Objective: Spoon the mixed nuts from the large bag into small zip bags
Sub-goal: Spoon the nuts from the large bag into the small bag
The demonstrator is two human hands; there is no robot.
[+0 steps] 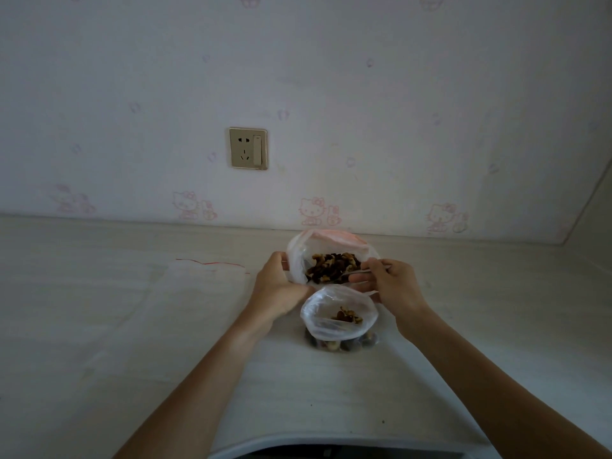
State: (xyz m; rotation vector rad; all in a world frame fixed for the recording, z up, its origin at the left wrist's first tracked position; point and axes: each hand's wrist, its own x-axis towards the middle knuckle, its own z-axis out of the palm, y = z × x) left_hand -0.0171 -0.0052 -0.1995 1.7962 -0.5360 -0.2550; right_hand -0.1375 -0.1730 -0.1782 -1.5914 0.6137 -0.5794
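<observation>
The large clear bag [298, 250] stands open near the wall with brown mixed nuts [332, 265] showing inside. My left hand [276, 288] grips its left side. My right hand [389, 281] pinches the handle of a spoon [351, 272] whose bowl reaches into the nuts from the right. Just in front stands a small zip bag [337, 313], mouth open upward, with a few nuts [347, 316] visible through its mouth and more at its bottom. Neither hand touches the small bag as far as I can tell.
Several empty clear zip bags with red seal lines [212, 265] lie flat on the pale table [99, 326] to the left. A wall socket [248, 148] sits on the wallpapered wall behind. The table's rounded near edge [331, 440] runs along the bottom.
</observation>
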